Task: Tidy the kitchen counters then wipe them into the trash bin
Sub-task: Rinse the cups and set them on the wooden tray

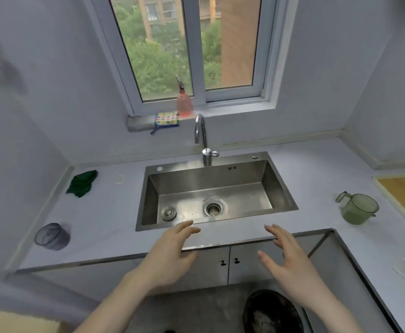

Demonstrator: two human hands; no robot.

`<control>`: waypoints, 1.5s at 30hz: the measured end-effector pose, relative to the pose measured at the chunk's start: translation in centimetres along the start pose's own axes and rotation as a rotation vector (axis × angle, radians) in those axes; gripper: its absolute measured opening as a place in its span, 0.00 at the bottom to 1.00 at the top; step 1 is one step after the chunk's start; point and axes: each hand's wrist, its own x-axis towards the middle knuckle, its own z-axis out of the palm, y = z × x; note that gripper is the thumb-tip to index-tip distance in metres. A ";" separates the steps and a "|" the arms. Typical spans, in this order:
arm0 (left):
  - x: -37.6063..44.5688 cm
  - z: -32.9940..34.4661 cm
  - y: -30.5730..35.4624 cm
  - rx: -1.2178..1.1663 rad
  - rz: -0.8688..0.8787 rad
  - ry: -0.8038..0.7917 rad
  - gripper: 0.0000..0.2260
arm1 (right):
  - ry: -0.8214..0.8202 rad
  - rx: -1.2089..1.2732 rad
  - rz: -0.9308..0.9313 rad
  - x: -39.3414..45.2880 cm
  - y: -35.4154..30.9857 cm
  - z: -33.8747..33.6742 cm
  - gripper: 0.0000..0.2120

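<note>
Both hands forward over the counter edge, left hand and right hand fingers spread, holding nothing

cloth and cup lie left of the sink, jug right, bin below.

Left hand and right hand hover, fingers spread, before the sink.
</note>
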 end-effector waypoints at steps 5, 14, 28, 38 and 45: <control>-0.4 -2.9 -4.1 -0.039 -0.062 0.038 0.24 | -0.081 -0.026 -0.087 3.5 -4.4 4.5 0.28; 1.7 -9.0 -22.4 -0.029 -0.307 0.065 0.25 | -0.192 -0.069 -0.168 11.8 -13.8 16.9 0.28; 2.9 -12.3 -48.8 0.111 -0.844 0.009 0.50 | -0.245 -0.027 -0.034 17.1 -19.8 30.5 0.28; 1.5 -9.4 -51.5 -0.044 -0.906 0.032 0.35 | -0.116 -0.036 0.074 16.3 -18.7 29.5 0.28; 4.7 -8.5 -44.3 -0.036 -0.529 0.020 0.37 | -0.015 -0.035 0.154 13.3 -16.3 26.3 0.28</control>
